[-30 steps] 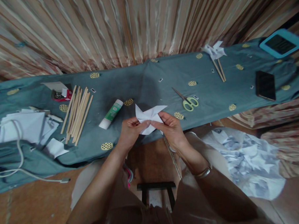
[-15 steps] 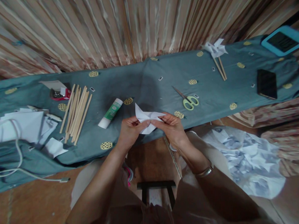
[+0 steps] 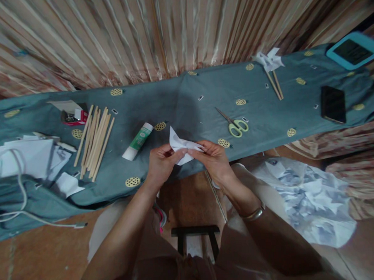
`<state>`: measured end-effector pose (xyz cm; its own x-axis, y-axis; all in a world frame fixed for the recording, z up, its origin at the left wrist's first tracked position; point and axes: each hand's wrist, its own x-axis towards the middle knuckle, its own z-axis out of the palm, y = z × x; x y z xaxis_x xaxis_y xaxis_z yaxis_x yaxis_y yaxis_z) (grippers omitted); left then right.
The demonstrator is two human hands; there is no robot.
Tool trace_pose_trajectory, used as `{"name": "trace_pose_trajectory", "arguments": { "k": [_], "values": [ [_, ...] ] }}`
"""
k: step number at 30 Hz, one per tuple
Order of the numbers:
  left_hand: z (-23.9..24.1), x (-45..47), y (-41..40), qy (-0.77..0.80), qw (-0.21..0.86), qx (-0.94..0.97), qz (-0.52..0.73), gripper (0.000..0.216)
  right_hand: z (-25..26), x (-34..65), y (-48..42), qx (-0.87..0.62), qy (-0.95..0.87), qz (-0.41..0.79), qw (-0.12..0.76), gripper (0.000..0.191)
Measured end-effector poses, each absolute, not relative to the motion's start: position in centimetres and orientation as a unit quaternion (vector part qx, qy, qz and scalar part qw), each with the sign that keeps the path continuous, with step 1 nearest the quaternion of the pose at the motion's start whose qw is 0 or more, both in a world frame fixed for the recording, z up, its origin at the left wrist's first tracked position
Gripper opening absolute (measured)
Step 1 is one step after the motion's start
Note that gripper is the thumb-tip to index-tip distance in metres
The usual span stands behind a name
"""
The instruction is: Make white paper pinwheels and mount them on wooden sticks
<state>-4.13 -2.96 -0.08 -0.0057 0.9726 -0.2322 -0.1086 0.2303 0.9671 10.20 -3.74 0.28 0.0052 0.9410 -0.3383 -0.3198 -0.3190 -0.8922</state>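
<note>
A white paper pinwheel (image 3: pixel 184 146) with folded, pointed blades is held between both hands above the table's near edge. My left hand (image 3: pixel 162 162) is closed on its left side, thumb pressed toward the centre. From the right, my right hand (image 3: pixel 213 159) pinches it, and the two thumbs nearly meet at the middle. A glue stick (image 3: pixel 138 141) with a green label lies left of my hands. Green-handled scissors (image 3: pixel 235 124) rest to the right. Two paper pinwheels on sticks (image 3: pixel 271 66) lie farther back on the right.
Several wooden sticks (image 3: pixel 97 142), a small red box of metal pins (image 3: pixel 76 116) and white paper sheets (image 3: pixel 26 157) are on the left, beside a white cable (image 3: pixel 23 188). A phone (image 3: pixel 333 104) and blue-framed clock (image 3: pixel 355 50) lie right. A plastic bag of paper pieces (image 3: pixel 313 200) sits lower right.
The pinwheel has tilted slightly in my fingers, and its right blade is now bent further in under my right hand. The things on the table have stayed put.
</note>
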Motion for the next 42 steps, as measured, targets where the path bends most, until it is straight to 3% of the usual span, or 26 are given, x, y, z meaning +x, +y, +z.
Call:
{"name": "trace_pose_trajectory", "arguments": {
  "k": [27,42],
  "values": [
    [-0.78,-4.18,-2.74,0.546,0.544,0.434,0.466,0.027,-0.16,9.88,-3.6,-0.499,-0.292,0.654,0.489,0.034],
    [-0.41,-4.19,-2.69,0.505,0.598,0.385,0.49,0.026,0.18,9.86,-3.41,-0.47,-0.296,0.658,0.508,0.031]
  ]
}}
